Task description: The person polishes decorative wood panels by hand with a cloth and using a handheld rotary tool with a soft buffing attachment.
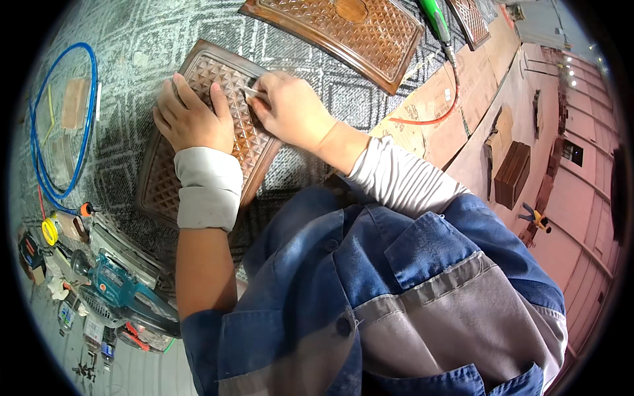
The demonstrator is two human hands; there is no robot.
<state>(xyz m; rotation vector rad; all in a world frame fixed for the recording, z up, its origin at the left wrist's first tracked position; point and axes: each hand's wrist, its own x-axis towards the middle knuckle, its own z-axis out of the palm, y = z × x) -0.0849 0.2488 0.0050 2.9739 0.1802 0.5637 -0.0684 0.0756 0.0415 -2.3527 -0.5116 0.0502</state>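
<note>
A brown wooden panel [254,148] with rows of carved pyramid shapes and a raised frame lies aslant on the patterned cloth in front of me. My left hand [197,120] rests flat on its carved face, fingers spread. At the panel's far right side, my right hand [290,109] pinches a small, thin, pale piece [256,94] between thumb and fingers. Its tip is over the carving near the frame; the fingers cover the rest, and I cannot make out its kind. Pale sleeve cuffs wrap both wrists.
Beyond lies a larger carved panel [389,49] with an oval centre, near a green tool [434,16] on a red hose [457,99]. Cardboard [422,99] covers the right side. At left are a coiled blue hose [88,125] and a teal power tool [122,284]. A person [538,219] is far right.
</note>
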